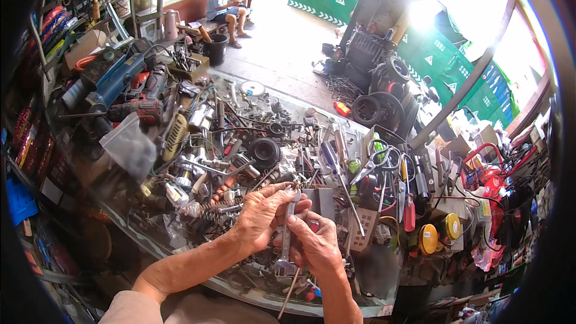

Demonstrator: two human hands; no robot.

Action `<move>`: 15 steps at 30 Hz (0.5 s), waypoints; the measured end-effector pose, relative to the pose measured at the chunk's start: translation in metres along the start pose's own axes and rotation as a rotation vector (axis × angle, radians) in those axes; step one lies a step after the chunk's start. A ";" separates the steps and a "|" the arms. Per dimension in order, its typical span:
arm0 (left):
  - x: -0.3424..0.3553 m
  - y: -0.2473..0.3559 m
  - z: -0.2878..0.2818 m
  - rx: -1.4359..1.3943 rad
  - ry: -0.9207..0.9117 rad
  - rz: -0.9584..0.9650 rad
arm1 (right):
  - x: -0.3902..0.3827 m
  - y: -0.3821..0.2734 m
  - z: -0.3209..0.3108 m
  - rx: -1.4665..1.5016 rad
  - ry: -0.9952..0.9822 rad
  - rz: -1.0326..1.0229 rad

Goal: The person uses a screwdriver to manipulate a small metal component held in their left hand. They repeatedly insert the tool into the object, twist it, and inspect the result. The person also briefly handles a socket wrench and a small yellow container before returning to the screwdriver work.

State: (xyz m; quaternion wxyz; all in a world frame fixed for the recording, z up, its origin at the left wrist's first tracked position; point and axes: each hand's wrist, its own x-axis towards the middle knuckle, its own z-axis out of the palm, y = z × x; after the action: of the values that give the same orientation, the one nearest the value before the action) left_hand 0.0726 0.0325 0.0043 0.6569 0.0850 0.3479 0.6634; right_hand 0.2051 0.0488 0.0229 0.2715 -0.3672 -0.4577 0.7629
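Over the crowded workbench, my right hand [316, 245] is closed round a silver double-ended wrench [287, 233], its thumb pressed along the shaft. The wrench stands nearly upright in view, its lower jaw near the bench front. My left hand [259, 219] is closed in a pinch at the upper jaw; whatever small part its fingertips hold there is too hidden to name. A bit of red shows between the right fingers, its kind unclear. Just beyond the left hand lies a coil spring [201, 209] among loose metal parts.
Power drills [141, 108] and a plastic bag [128, 144] crowd the left. To the right stand scissors [384, 159], a red-handled screwdriver [409, 216] and yellow-lidded tins [428, 239]. A black bucket [215, 49] and a seated person [228, 9] are beyond.
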 end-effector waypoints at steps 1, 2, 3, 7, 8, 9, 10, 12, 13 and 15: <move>0.001 0.000 -0.002 -0.008 -0.012 -0.006 | 0.000 0.001 0.000 0.002 0.000 0.003; 0.001 0.000 -0.003 -0.017 -0.025 -0.012 | 0.000 0.001 0.000 -0.003 -0.003 0.002; 0.001 0.001 -0.003 -0.011 -0.031 -0.022 | 0.000 0.001 0.000 -0.008 -0.007 0.000; 0.000 0.005 -0.005 0.033 -0.027 -0.046 | -0.001 0.001 0.001 -0.036 -0.012 0.005; 0.000 0.005 -0.005 0.049 -0.019 -0.048 | -0.001 0.002 0.001 -0.031 -0.013 0.009; 0.000 0.005 -0.005 0.055 -0.016 -0.044 | -0.001 0.004 0.001 -0.026 -0.012 0.011; 0.001 0.005 -0.005 0.060 -0.013 -0.040 | -0.001 0.005 0.000 -0.021 -0.010 0.014; 0.001 0.006 -0.005 0.081 -0.009 -0.039 | 0.000 0.006 0.001 -0.029 -0.018 0.019; 0.001 0.009 -0.005 0.096 -0.008 -0.042 | 0.000 0.006 0.002 -0.032 -0.022 0.023; 0.000 0.011 -0.005 0.112 -0.010 -0.040 | 0.000 0.006 0.002 -0.026 -0.032 0.027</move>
State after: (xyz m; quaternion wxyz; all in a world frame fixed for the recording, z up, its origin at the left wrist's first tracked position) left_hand 0.0608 0.0323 0.0068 0.6658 0.1180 0.3831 0.6294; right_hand 0.2031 0.0452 0.0184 0.2490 -0.3644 -0.4667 0.7664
